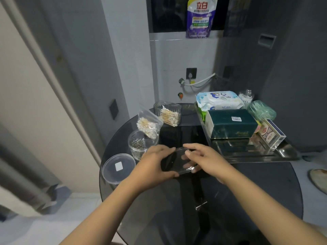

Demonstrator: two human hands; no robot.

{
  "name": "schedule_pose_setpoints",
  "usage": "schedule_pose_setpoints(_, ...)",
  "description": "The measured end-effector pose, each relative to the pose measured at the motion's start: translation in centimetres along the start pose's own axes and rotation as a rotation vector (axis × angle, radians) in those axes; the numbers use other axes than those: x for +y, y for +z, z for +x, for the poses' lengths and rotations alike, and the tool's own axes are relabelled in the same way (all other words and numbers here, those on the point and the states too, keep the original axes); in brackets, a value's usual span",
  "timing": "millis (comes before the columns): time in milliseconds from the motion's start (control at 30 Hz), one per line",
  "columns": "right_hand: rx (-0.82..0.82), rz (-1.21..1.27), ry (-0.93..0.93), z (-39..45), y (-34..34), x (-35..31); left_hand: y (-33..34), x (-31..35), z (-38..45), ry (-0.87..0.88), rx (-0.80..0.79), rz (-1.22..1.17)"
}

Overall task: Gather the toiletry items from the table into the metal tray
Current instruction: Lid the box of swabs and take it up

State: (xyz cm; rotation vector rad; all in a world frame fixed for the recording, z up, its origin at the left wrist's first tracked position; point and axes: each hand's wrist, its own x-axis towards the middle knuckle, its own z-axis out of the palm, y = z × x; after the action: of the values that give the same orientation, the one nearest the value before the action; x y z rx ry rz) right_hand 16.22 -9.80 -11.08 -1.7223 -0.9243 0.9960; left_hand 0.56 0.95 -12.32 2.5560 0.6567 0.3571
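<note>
Both hands meet at the centre of the frame around a clear shallow container [180, 161], apparently a lid or dish: the left hand [155, 163] curls its fingers over the near-left rim, and the right hand [203, 156] pinches the far-right rim, so each is grasping the same piece. It is held just above the dark glass tabletop [247, 191]. The metal tray [261, 154] lies at centre right, already carrying a green tissue box [231, 124], a wet-wipe pack [219, 100], a card box [271, 134] and a green toothpick holder [261, 110]. Still outside the tray, at centre left, are an open clear jar of pins [141, 144], its flat lid [118, 167], a bag of cotton swabs [147, 122] and a ribbed swab cup [168, 113]. Probable hazards: the transparent piece is thin and slick, and may flex or slip from a rim-only grip; the uncovered pin jar stands just beside the left hand, so a brush of the wrist could tip it and scatter pins; the tray appears crowded, leaving little free floor except at its near end, and an item set on the stack could slide off.
</note>
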Motion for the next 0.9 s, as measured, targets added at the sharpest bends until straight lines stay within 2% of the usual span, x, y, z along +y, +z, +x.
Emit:
schedule_pose_setpoints(133, 0.001, 0.261, -0.005, -0.4, -0.5, -0.6, -0.2, 0.2, -0.6, 0.066, 0.058, -0.067)
schedule_pose_setpoints(200, -0.036, 0.422, 0.051, -0.6, -0.7, -0.8, -0.6, 0.3, -0.7, 0.092, 0.092, -0.112)
schedule_pose_setpoints(267, -0.121, 0.561, 0.142, -0.7, -0.7, -1.0, -1.1, 0.4, -0.8, 0.122, 0.114, -0.148)
schedule_pose_setpoints(400, -0.35, 0.665, 0.296, -0.9, -1.0, -1.3, -1.7, 1.2, -0.9, 0.148, 0.036, -0.155)
schedule_pose_setpoints(500, -0.414, 0.706, 0.358, -0.9, -1.2, -1.2, -1.8, 1.5, -0.8, 0.141, -0.009, -0.183)
schedule_pose_setpoints(667, -0.416, 0.753, 0.356, -0.4, -1.6, -1.2, -1.6, 1.6, 0.1, 0.137, -0.003, -0.202)
schedule_pose_setpoints(900, -0.225, 0.881, 0.251, 0.3, -2.0, -1.7, -1.7, 1.2, 2.0, 0.047, 0.136, -0.262)
